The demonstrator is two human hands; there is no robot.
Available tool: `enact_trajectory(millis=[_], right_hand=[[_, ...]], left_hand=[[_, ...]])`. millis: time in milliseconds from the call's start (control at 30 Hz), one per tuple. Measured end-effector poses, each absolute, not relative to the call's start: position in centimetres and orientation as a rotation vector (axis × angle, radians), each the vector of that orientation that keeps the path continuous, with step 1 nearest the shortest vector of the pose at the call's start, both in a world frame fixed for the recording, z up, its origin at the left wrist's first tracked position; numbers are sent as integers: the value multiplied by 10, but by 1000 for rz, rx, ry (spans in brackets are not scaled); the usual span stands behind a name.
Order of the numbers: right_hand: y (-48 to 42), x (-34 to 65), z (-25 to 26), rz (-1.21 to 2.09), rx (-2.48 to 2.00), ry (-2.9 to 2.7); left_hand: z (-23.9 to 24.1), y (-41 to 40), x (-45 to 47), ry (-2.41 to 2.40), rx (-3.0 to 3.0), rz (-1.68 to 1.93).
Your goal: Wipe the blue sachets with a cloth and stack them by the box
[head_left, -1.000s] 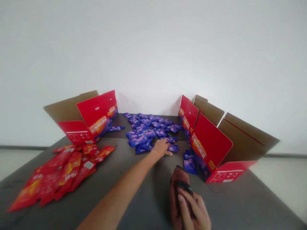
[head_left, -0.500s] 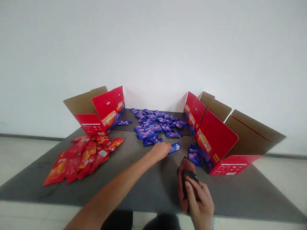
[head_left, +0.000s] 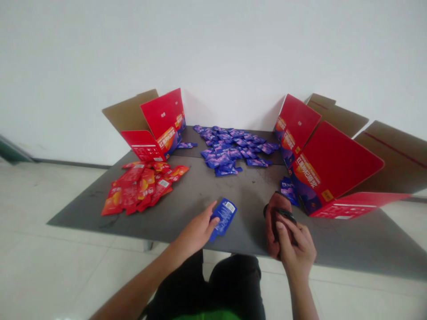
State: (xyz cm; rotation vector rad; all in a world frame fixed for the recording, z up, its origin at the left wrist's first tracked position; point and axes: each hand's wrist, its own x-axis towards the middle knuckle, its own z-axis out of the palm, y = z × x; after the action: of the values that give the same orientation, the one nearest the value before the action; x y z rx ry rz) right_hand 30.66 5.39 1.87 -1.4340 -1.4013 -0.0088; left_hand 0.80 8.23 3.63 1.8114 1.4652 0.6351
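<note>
Near the table's front edge, my left hand (head_left: 202, 225) pinches one blue pouch (head_left: 227, 216) between thumb and fingers. The pouch's printed back with a white barcode faces up. My right hand (head_left: 298, 244) is closed around a soft reddish-brown cloth-like item (head_left: 275, 226) with black parts. Its exact kind is unclear, and my fingers cover some of it. Beyond my hands lies a loose spread of blue pouches (head_left: 230, 149). Another blue pouch (head_left: 287, 190) rests against the right-hand carton, just past my right hand.
A heap of red-orange pouches (head_left: 140, 189) lies on the left of the grey table (head_left: 187, 191). Behind it stands an open red carton (head_left: 163, 118). On the right are open red cartons (head_left: 336, 164) with raised flaps. A white wall (head_left: 230, 53) borders the table's back.
My left hand has drawn the blue pouch toward the table's front edge, turning it so more of its back shows. My right hand keeps its hold. The camera view has shifted.
</note>
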Motion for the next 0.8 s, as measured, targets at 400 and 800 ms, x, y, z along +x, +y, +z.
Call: enact_trajectory(millis=[400,800], right_hand=[[64,300,37,125,-1514,-1557],[96,199,53,271,-916,-2507]], left_hand=[[12,-7,1,1312,2729,442],[2,-1,-3,1190,2825,921]])
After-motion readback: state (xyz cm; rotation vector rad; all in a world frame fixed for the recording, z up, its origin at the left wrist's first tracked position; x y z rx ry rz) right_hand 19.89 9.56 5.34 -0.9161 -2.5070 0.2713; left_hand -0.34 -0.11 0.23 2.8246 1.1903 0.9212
